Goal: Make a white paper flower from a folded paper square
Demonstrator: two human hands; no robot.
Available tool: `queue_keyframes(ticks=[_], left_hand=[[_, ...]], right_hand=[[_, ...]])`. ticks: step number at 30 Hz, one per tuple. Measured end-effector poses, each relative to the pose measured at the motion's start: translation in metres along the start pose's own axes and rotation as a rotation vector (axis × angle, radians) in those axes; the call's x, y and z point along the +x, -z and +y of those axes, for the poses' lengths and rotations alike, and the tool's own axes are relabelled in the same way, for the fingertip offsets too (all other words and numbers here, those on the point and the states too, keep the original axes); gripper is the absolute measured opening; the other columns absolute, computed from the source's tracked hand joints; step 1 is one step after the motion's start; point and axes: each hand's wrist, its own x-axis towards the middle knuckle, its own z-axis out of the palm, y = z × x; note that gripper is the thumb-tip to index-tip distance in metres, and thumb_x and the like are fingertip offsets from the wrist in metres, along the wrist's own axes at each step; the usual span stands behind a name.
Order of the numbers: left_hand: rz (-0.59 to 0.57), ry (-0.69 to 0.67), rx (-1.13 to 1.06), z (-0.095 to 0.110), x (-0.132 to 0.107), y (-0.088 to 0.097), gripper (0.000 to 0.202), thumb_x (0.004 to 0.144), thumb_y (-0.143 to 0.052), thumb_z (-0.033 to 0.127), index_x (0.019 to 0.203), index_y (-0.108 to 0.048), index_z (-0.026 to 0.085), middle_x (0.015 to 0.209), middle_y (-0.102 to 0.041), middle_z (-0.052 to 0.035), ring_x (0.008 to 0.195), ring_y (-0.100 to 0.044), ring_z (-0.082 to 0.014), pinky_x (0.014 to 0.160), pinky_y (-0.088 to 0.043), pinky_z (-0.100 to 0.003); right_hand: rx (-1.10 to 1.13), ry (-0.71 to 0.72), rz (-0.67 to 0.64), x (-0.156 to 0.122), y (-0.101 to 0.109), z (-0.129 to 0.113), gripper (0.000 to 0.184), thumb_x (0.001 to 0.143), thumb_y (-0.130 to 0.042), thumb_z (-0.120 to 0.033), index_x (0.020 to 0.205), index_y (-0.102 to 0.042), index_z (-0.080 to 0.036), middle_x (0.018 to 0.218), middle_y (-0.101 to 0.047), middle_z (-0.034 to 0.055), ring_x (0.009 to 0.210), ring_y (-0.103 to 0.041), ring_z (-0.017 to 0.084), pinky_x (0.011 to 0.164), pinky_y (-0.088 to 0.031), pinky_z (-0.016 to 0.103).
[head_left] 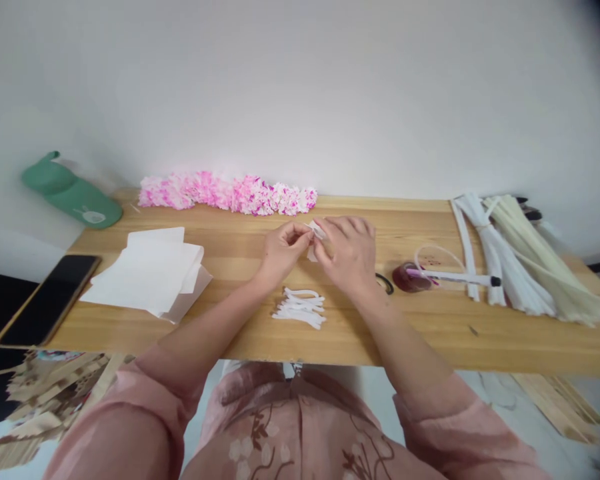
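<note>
Above the middle of the table, my left hand [284, 251] and my right hand [349, 252] meet fingertip to fingertip. A small white piece of paper [312, 253] is pinched between them, and the fingers hide part of it. Just below the hands lies a little pile of short white fuzzy strips [300, 308]. Behind them, a long row of pink and white ruffled flowers [230, 193] runs along the wall side. Partly covered by my right hand is a black looped handle [386, 283].
White paper sheets [145, 270] and a phone [50, 300] lie left, below a green bottle [73, 190]. To the right are a small jar of dark red liquid [411, 277], a pen-like stick [455, 277] across it, and bundles of white [505, 267] and cream strips [545, 257].
</note>
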Motion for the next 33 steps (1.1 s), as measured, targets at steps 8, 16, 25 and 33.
queue_keyframes(ticks=[8, 16, 25, 33], left_hand=[[-0.024, 0.002, -0.045, 0.001, -0.002, -0.001, 0.016, 0.076, -0.072, 0.029, 0.076, -0.066, 0.014, 0.076, -0.069, -0.0018, 0.072, -0.063, -0.0116, 0.071, -0.050, -0.024], [-0.026, 0.068, -0.137, 0.006, 0.000, -0.002, 0.026, 0.071, -0.078, 0.035, 0.082, -0.065, 0.014, 0.081, -0.071, -0.0025, 0.074, -0.065, -0.0116, 0.073, -0.052, -0.025], [0.002, 0.105, -0.079, 0.003, 0.001, 0.000, 0.020, 0.072, -0.073, 0.032, 0.076, -0.065, 0.014, 0.073, -0.068, -0.0006, 0.068, -0.061, -0.0099, 0.068, -0.051, -0.023], [0.069, 0.093, -0.068, 0.006, 0.002, 0.002, 0.018, 0.073, -0.070, 0.031, 0.077, -0.065, 0.015, 0.074, -0.067, 0.0004, 0.063, -0.058, -0.0090, 0.062, -0.050, -0.022]], right_hand=[[0.404, -0.271, 0.077, -0.002, -0.011, 0.010, 0.012, 0.088, -0.059, -0.027, 0.085, -0.070, -0.023, 0.096, -0.076, 0.0040, 0.093, -0.066, 0.023, 0.086, -0.048, 0.040], [0.656, -0.418, 0.066, -0.001, -0.011, 0.008, 0.012, 0.086, -0.060, -0.029, 0.086, -0.071, -0.024, 0.100, -0.075, 0.0033, 0.094, -0.068, 0.021, 0.087, -0.052, 0.039], [0.529, -0.228, 0.055, -0.001, -0.009, 0.002, 0.011, 0.087, -0.059, -0.022, 0.087, -0.070, -0.024, 0.102, -0.075, 0.0046, 0.098, -0.066, 0.021, 0.090, -0.052, 0.041], [0.625, -0.406, 0.021, 0.001, -0.008, 0.009, 0.011, 0.087, -0.059, -0.030, 0.084, -0.067, -0.023, 0.108, -0.073, 0.0053, 0.097, -0.067, 0.021, 0.089, -0.051, 0.041]])
